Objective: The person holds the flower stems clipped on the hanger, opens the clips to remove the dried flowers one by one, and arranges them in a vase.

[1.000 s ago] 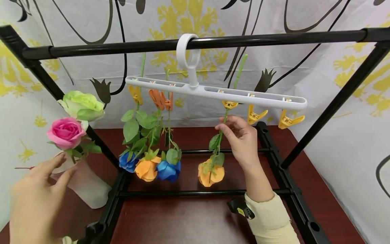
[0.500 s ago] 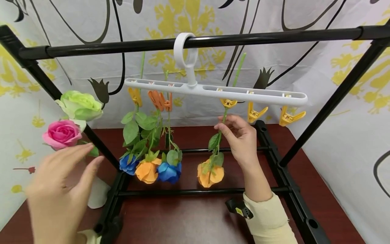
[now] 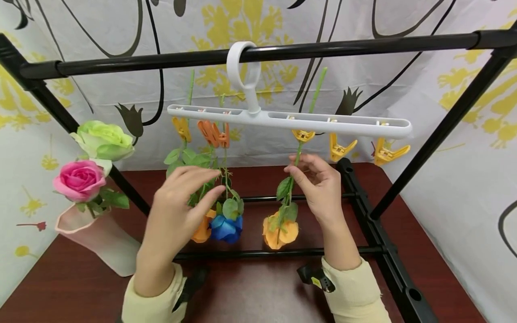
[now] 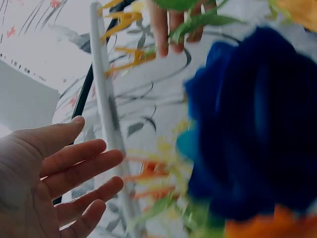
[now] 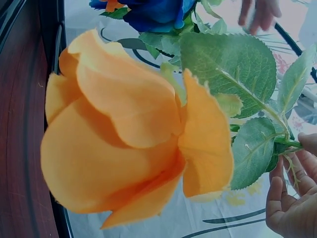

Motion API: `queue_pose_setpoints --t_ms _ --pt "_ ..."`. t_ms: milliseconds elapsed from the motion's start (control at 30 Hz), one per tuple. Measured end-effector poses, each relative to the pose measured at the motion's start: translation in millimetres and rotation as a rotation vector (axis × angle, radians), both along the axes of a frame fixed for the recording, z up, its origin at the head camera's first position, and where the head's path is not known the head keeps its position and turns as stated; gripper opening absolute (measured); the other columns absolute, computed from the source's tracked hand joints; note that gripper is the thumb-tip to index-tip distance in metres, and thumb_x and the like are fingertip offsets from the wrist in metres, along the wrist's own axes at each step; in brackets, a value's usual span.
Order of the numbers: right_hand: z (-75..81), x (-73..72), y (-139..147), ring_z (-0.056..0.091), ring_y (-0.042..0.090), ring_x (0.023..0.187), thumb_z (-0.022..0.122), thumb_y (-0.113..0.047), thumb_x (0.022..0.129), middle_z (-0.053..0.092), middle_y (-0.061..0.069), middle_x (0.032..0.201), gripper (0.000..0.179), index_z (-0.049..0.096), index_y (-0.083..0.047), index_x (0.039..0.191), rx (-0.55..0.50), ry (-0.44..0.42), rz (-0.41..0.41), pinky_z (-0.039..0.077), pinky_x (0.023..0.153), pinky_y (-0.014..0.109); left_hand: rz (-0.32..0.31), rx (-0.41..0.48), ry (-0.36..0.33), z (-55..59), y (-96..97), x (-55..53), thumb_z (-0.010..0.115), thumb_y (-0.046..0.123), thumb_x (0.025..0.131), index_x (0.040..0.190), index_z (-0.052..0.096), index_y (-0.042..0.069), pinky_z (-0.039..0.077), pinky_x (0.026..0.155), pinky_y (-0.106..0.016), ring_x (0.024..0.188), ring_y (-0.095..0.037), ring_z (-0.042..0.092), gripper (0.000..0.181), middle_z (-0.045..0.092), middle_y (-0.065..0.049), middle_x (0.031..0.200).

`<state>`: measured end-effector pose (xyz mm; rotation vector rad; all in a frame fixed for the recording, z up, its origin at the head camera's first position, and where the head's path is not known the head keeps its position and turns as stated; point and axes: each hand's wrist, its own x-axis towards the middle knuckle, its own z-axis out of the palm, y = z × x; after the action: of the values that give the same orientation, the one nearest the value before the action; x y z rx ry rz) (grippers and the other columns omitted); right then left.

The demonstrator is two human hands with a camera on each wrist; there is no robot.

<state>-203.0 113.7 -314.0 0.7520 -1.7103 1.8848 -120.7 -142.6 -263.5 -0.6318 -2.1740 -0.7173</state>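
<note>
Upside down from a yellow clip (image 3: pixel 304 136) on the white hanger (image 3: pixel 335 128) hangs an orange rose (image 3: pixel 279 234). My right hand (image 3: pixel 322 190) pinches its green stem between thumb and fingers, just below the clip; the right wrist view shows the bloom (image 5: pixel 114 144) close up. My left hand (image 3: pixel 173 215) is in front of the other hanging roses, with its fingers spread and holding nothing in the left wrist view. A blue rose (image 3: pixel 227 229) hangs beside it, and another orange rose (image 3: pixel 200 231) is partly covered by the hand. Orange clips (image 3: pixel 208 133) hold stems there.
The hanger hooks over the black rack's top bar (image 3: pixel 347 50). Two more yellow clips (image 3: pixel 341 148) hang at its right end. At left, a pale pink vase (image 3: pixel 109 242) holds a pink rose (image 3: pixel 79 181) and a green rose (image 3: pixel 103 140) on the brown table (image 3: pixel 60 278).
My left hand has moved right, from the vase with the pink and green roses to in front of the hanging roses. The right hand stays on the orange rose's stem.
</note>
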Motion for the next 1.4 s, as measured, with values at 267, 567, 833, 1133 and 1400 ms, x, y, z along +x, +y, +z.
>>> queue_pose_setpoints --t_ms 267,567,833,1133,1400 --pt "1.0 2.1 0.1 0.07 0.008 0.086 0.067 0.003 0.091 0.075 -0.01 0.093 0.022 0.063 0.017 0.108 0.013 -0.015 -0.007 0.055 0.072 0.019 -0.164 0.119 -0.063 0.3 44.9 -25.0 0.076 0.019 0.089 0.115 0.075 0.009 0.054 0.082 -0.033 0.109 -0.016 0.064 0.027 0.075 -0.004 0.112" --pt "2.4 2.4 -0.1 0.069 0.007 0.083 0.066 0.01 0.089 0.074 -0.012 0.091 0.019 0.068 0.008 0.107 0.034 -0.004 -0.033 0.053 0.069 0.019 -0.176 0.213 -0.069 10.6 88.1 -47.7 0.075 0.023 0.09 0.122 0.071 0.007 0.055 0.085 -0.033 0.11 -0.02 0.064 0.036 0.072 -0.008 0.119" --pt "1.1 2.2 4.4 0.064 0.001 0.073 0.073 -0.008 0.09 0.07 -0.014 0.085 0.022 0.073 -0.024 0.104 0.022 -0.006 -0.073 0.049 0.062 0.016 -0.212 0.3 0.01 10.3 115.8 -71.1 0.081 0.021 0.083 0.122 0.07 0.002 0.056 0.092 -0.032 0.115 -0.022 0.067 0.044 0.072 -0.012 0.12" --pt "0.5 4.0 5.2 0.065 0.003 0.076 0.071 0.002 0.088 0.07 -0.016 0.084 0.031 0.074 -0.025 0.103 0.05 -0.064 -0.108 0.051 0.064 0.018 -0.225 0.431 0.143 9.7 139.5 -80.8 0.087 0.021 0.077 0.095 0.076 0.003 0.056 0.075 -0.022 0.082 -0.019 0.074 0.028 0.077 -0.011 0.089" --pt "0.0 3.1 6.1 0.067 0.003 0.078 0.073 -0.008 0.09 0.072 -0.015 0.088 0.021 0.074 -0.025 0.102 0.019 -0.036 -0.111 0.052 0.067 0.017 -0.236 0.457 0.197 10.8 145.7 -81.4 0.082 0.017 0.083 0.093 0.076 0.002 0.056 0.069 -0.02 0.075 -0.018 0.074 0.019 0.077 -0.01 0.083"
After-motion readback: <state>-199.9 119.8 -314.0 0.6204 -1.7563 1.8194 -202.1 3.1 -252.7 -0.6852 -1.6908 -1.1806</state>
